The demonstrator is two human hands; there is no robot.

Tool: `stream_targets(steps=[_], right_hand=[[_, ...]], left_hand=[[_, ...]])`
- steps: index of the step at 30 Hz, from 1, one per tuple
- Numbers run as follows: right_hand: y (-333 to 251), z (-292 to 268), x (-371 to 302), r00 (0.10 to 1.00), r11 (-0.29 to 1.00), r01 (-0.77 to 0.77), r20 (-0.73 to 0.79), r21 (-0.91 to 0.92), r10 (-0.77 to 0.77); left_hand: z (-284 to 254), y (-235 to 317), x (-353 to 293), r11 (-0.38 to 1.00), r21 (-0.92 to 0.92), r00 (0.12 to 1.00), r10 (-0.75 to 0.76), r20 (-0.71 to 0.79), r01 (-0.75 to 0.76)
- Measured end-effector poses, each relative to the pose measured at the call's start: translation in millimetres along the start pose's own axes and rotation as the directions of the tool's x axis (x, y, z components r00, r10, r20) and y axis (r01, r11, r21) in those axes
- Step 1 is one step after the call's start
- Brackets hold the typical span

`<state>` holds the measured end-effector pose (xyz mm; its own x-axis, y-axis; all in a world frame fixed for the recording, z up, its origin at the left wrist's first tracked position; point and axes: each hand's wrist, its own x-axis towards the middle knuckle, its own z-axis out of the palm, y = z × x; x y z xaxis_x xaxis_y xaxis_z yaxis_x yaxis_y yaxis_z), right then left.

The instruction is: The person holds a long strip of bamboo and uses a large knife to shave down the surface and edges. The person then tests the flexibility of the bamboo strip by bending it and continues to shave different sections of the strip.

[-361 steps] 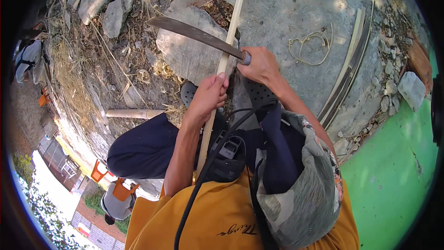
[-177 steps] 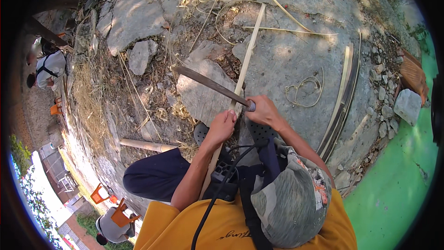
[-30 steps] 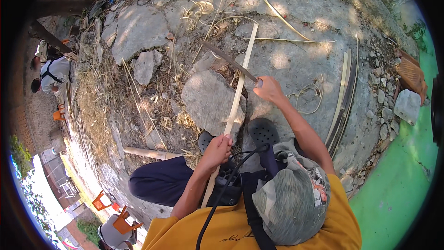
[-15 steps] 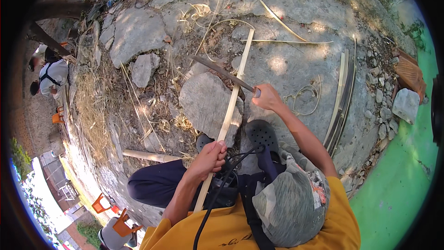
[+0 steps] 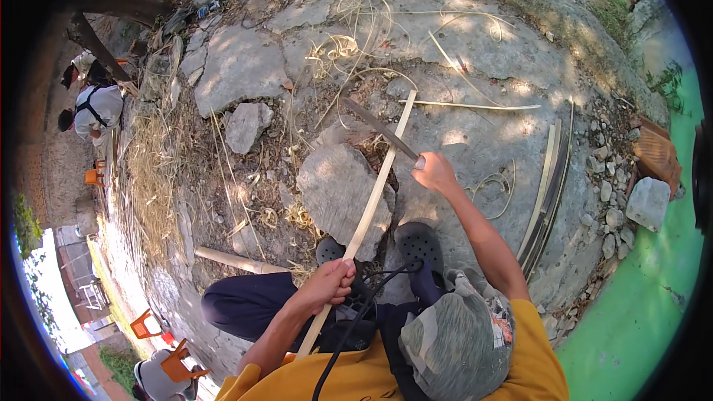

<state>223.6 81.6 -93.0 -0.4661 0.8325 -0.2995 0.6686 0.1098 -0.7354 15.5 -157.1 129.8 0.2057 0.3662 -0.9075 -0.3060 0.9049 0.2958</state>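
My left hand point(image 5: 332, 282) is closed around a long pale bamboo strip point(image 5: 371, 212) near its lower part. The strip slants away from my body, passing over a flat grey stone point(image 5: 338, 186) to its far end. In my right hand point(image 5: 434, 172) is the handle of a long knife point(image 5: 380, 129); my fingers cover most of that handle. Its dark, narrow blade crosses the strip a little short of the far end and points up and left. Whether the blade's edge bites into the strip I cannot tell.
My dark clogs point(image 5: 418, 249) flank the stone's near side. Thin curled shavings point(image 5: 338, 48) and a loose strip point(image 5: 475, 106) lie beyond it. More long strips point(image 5: 546, 186) lie at right, beside rubble point(image 5: 609, 193) and a green surface point(image 5: 639, 312). Other people point(image 5: 100, 108) are far left.
The view has tilted, so most of the scene sits lower. Along the strip, the knife has moved toward the far end. My left hand keeps its grip.
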Motion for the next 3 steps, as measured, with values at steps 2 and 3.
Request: stream_targets(steps=[2,3], right_hand=[[1,-14,12,0.993,0.997,-0.071,-0.095,0.017,0.072],[-2,-20,14,0.99,0.997,-0.083,-0.115,-0.006,0.081]], left_hand=[[-7,7,-10,0.999,0.029,1.0,-0.031,0.007,0.03],[-14,12,-15,0.998,0.059,1.0,-0.03,0.001,0.03]])
